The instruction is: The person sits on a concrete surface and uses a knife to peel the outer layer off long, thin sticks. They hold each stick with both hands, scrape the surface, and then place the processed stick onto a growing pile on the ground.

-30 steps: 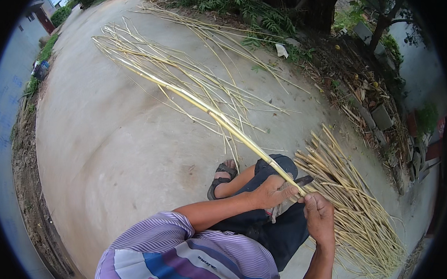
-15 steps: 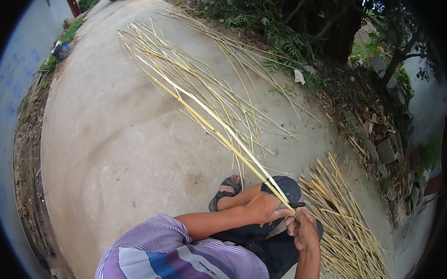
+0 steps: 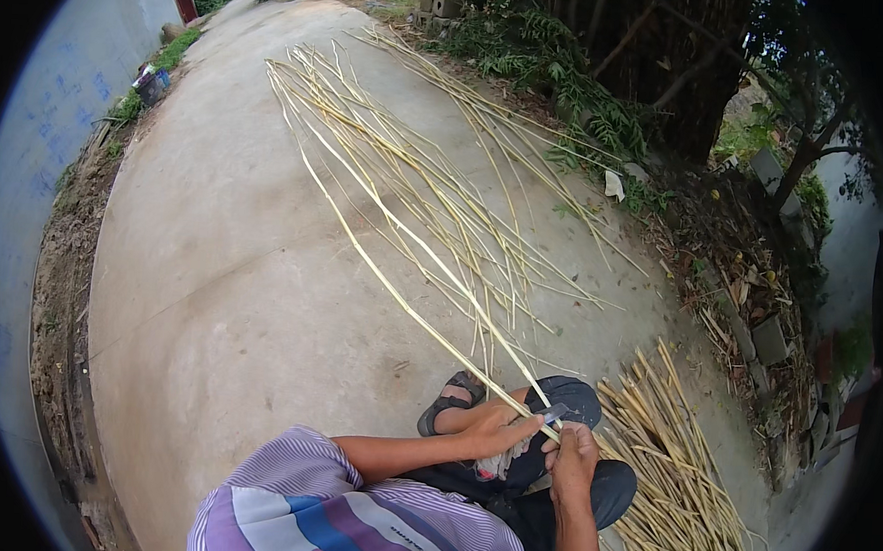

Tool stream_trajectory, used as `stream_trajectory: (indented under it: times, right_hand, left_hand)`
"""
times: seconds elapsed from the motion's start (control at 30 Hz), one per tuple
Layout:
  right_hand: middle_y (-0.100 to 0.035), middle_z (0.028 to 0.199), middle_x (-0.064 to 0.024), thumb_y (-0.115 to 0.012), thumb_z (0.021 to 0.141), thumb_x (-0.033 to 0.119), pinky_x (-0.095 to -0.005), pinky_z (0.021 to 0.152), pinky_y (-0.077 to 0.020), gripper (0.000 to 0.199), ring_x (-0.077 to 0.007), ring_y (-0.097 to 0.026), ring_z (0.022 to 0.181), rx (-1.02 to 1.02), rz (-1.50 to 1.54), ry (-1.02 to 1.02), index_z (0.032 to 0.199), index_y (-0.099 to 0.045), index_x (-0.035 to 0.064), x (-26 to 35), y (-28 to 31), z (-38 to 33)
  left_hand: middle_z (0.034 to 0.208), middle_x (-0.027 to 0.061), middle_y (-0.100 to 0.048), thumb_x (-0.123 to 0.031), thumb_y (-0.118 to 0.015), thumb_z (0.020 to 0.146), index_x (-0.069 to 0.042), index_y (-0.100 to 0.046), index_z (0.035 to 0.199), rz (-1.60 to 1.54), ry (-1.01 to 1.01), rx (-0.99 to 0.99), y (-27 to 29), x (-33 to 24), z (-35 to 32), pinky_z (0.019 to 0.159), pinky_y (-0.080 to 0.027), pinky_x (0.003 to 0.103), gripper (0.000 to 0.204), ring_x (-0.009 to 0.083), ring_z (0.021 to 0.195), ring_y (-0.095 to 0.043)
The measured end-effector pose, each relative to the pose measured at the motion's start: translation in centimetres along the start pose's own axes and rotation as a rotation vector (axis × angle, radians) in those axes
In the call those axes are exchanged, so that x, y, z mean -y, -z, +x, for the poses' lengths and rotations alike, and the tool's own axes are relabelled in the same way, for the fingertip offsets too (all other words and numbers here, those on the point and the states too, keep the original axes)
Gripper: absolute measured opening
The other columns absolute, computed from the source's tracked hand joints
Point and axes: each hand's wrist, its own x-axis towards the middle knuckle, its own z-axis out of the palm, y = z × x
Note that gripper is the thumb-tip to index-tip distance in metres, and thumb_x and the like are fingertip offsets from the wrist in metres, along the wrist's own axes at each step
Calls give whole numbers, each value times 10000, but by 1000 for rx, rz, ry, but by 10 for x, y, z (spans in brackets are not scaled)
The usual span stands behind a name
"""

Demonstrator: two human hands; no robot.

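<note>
A long pale split stalk (image 3: pixel 401 301) runs from my hands far up the pavement. Beside it lies a second pale strip (image 3: pixel 440 261), spread apart from the first and meeting it near my fingers. My left hand (image 3: pixel 499 431) is closed, and a short grey knife blade (image 3: pixel 555 412) juts from its fingertips across the strips. A greyish cloth (image 3: pixel 497 464) shows under that hand; whether it is worn or held is unclear. My right hand (image 3: pixel 573 457) pinches the near end of the stalk just beside the blade. Its fingertips partly hide that end.
Thin pale strips (image 3: pixel 422 166) lie spread on the concrete ahead, with another row (image 3: pixel 526 141) farther right. A pile of uncut stalks (image 3: pixel 675 463) sits beside my right knee. My sandalled foot (image 3: pixel 451 404) is near the strips. Leaf litter and blocks (image 3: pixel 769 339) border the right side.
The two halves of the stalk have spread wider apart. Both hands have shifted slightly left and down, and the blade now shows between them. The view has tilted slightly.
</note>
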Motion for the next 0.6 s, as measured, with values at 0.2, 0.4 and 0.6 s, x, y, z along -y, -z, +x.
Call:
stream_trajectory:
  times: [0.2, 0.4, 0.6]
  right_hand:
    - [-605, 648, -54, -473, 1012, 151, -220, 432, -390, 172, -94, -525, 478, 95, 77, -88, 956, -578, 26, 21, 1, 4]
    - [-649, 681, -79, -487, 997, 130, -227, 452, -429, 159, -121, -565, 497, 89, 139, -113, 979, -592, 13, 11, 21, 19]
    - [-644, 696, -74, -510, 1000, 138, -217, 483, -417, 148, -106, -560, 525, 358, -141, -118, 993, -587, 12, -2, -5, 2]
  left_hand:
    - [685, 71, -622, -307, -527, 1004, 24, -611, 840, 30, -120, 7, 13, -24, -3, 566, -465, 305, 379, 147, 610, -583]
    - [854, 68, -671, -290, -460, 1023, 17, -648, 1035, -169, 149, 198, 34, -11, -12, 824, -470, 304, 360, 124, 855, -584]
    - [1056, 104, -698, -213, -448, 990, 22, -606, 1249, -508, 326, -95, 41, -8, -12, 944, -454, 276, 384, 143, 980, -626]
